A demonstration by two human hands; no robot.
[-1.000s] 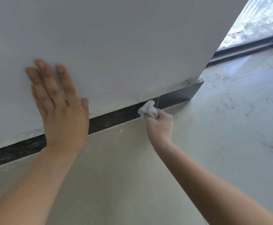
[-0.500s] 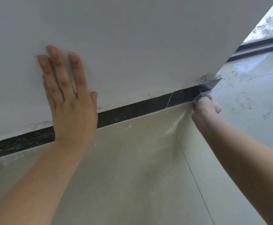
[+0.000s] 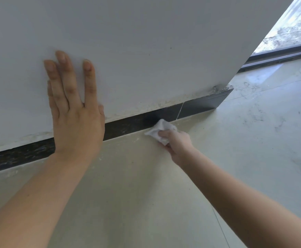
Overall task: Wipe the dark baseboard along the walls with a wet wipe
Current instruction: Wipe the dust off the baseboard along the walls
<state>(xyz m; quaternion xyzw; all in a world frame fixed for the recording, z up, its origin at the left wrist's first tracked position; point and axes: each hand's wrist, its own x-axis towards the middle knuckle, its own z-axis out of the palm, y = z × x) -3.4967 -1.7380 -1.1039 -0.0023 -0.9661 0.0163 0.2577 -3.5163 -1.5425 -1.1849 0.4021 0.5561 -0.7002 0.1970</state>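
Note:
A dark speckled baseboard [image 3: 128,125] runs along the foot of the white wall [image 3: 146,42], from the lower left up to the wall's corner at the right. My right hand [image 3: 177,142] grips a crumpled white wet wipe [image 3: 161,130] and holds it against the baseboard's lower edge, just left of a joint between two pieces. My left hand [image 3: 74,111] lies flat on the wall with its fingers spread, covering a short stretch of the baseboard below it.
The pale tiled floor [image 3: 253,140] shows dust marks and smears, with white residue along the baseboard's foot. Beyond the wall's corner [image 3: 226,90], a dark window frame [image 3: 278,57] runs along the floor at the upper right.
My right hand has slid the wipe back left along the baseboard, from the corner end to just left of the joint. My left hand stays flat on the wall.

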